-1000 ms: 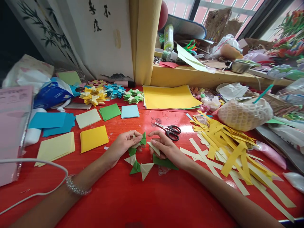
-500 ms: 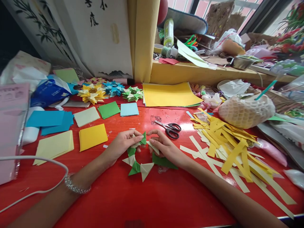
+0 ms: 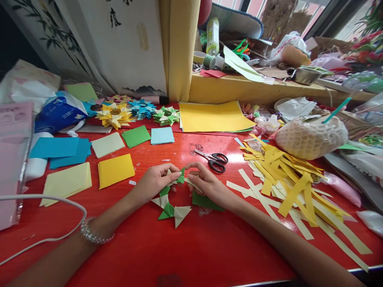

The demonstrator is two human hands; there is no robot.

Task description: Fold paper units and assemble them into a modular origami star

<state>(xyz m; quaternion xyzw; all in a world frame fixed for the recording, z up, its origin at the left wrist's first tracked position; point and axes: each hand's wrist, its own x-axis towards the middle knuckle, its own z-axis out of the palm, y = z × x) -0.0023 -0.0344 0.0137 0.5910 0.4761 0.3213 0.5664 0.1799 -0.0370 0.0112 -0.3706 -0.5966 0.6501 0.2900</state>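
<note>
A curved chain of folded paper pieces (image 3: 168, 211), green and cream by turns, hangs from my left hand (image 3: 158, 177). Thumb and fingers of that hand pinch its upper end, where a green point sticks out to the right. My right hand (image 3: 204, 181), close by on the right, has its thumb and fingers closed on a separate cream folded paper piece (image 3: 193, 183). The cream piece's tip lies near the green point; whether they touch I cannot tell. Beneath my right hand a green paper sheet (image 3: 207, 201) lies on the red table.
Black-handled scissors (image 3: 216, 160) lie beyond my hands. Yellow and cream paper strips (image 3: 287, 187) spread at right, near a net-wrapped fruit (image 3: 311, 137) with a straw. Paper stacks (image 3: 116, 171) and a white cable (image 3: 60, 198) are at left. Finished paper rings (image 3: 115, 114) sit at the back.
The chain's lower end has swung slightly left. My left hand has shifted a little, and the cream piece is tucked somewhat deeper in my right fingers.
</note>
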